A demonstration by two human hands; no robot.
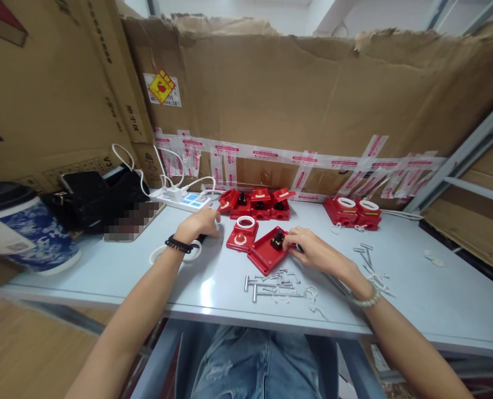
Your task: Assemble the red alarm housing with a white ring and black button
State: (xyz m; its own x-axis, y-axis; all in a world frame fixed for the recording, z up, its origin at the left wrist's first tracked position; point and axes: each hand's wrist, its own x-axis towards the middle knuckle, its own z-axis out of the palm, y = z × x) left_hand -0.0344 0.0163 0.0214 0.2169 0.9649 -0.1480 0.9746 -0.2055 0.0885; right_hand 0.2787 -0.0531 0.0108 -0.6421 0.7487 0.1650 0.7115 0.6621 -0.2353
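Note:
An open red plastic box (267, 256) with a black switch block (277, 239) inside lies tilted on the table. My right hand (311, 249) is closed at its right corner, fingertips against the wall beside the block. Something dark shows under those fingers; what it is I cannot make out. To the left, my left hand (200, 223) hangs loosely bent over the table with its fingers apart. Below its wrist are a white ring-shaped thing (194, 252) and a dark object, partly hidden. Between the hands lies a red cover (242, 234) with a white ring and a red knob.
Metal T-shaped keys and screws (271, 285) lie in front; more keys (366, 257) lie right. Several red boxes (261, 205) stand behind, two assembled ones (352, 213) at right. At left are a power strip (184, 198), phone (134, 221) and paper cup (26, 227). Cardboard (271, 94) walls the back.

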